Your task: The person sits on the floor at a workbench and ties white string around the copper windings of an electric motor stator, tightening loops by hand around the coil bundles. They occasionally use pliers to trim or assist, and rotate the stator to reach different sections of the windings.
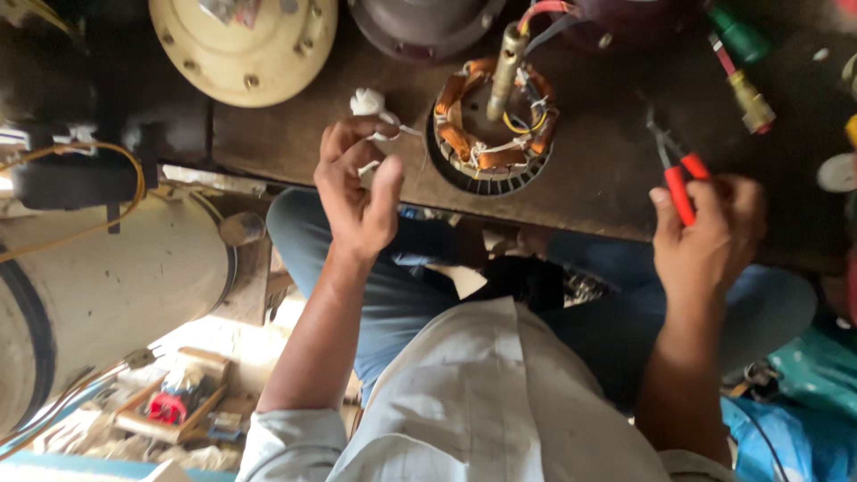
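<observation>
**Stator winding on a dark, worn bench**

A round copper-wound motor stator [494, 132] is seen lying on the dark wooden workbench [607, 178], just beyond the knees. White binding string [379, 112] is pinched in the left hand [357, 192]. Red-handled pliers [676, 174] are clenched in the right hand [710, 236]. A cream round motor cover [243, 45] is set further back; a large cream cylinder [107, 286] is seen left, over a cluttered floor.

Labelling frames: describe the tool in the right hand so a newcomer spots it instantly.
On the dark workbench, right of the copper-wound stator, the right hand grips small pliers. Their red handles and thin dark jaws pointing up-left set them apart from the green and brass pieces nearby.
</observation>
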A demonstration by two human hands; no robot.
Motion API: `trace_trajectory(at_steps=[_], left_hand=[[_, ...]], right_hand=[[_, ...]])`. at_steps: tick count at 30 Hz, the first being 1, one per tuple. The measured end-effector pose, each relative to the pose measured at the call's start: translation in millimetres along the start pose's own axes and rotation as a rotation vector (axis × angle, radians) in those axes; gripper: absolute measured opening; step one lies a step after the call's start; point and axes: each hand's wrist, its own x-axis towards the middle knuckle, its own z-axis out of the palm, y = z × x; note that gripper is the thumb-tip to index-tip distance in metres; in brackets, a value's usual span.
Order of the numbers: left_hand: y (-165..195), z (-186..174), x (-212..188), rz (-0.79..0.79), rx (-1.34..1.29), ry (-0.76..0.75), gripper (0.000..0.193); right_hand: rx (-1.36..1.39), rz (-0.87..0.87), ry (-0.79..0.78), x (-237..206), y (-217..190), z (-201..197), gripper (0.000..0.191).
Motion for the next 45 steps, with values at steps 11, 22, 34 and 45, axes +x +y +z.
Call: trace_trajectory(at_steps=[11,22,34,45], left_hand=[[55.7,44.3,41.8,0.005,0.554,-0.223,0.142],[30.4,5.6,66.7,0.274,0.196,-0.562,0.136],[-6.4,14.1,77.7,0.397,0.213,-0.619,0.122],[1.4,14.1,49.1,0.378,0.151,-0.485,0.106]], right_hand=[[0.021,0.029,-0.002,20.9,-1.5,2.4,0.033],[0.607,-0.183,0.093,59.4,-43.4,-43.1,0.023],[0.887,-0.470,-0.109,117.8,-135.6,-43.9,0.013],[0.930,-0.387,-0.204,117.4,-149.6,-55.6,0.015]])
